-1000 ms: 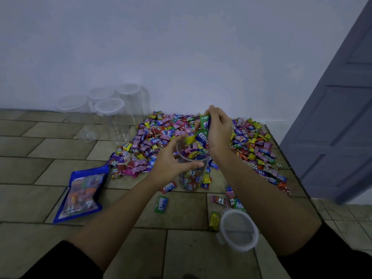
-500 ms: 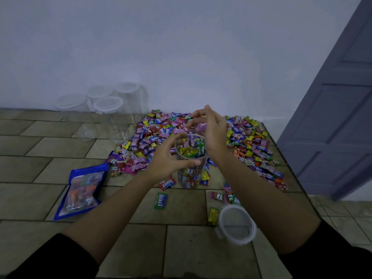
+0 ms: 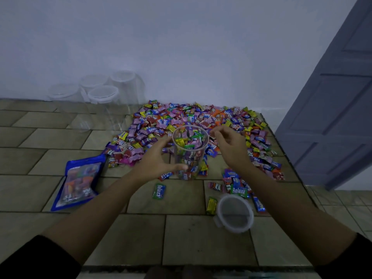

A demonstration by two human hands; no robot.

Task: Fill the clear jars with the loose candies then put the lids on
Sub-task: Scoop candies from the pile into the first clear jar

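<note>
The left hand [image 3: 159, 158] is gripping the clear jar [image 3: 190, 150] from its left side, while the right hand [image 3: 231, 146] is hovering just beside the rim, loosely curled and empty

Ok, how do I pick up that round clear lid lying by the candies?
Pinch the rim of the round clear plastic lid from above, at its near edge. It lies flat on the tiled tabletop, and wrapped candies crowd its far side.

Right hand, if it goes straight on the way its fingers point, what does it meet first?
Probably the clear jar rim, close beside the right hand's fingertips; depth unclear.
</note>
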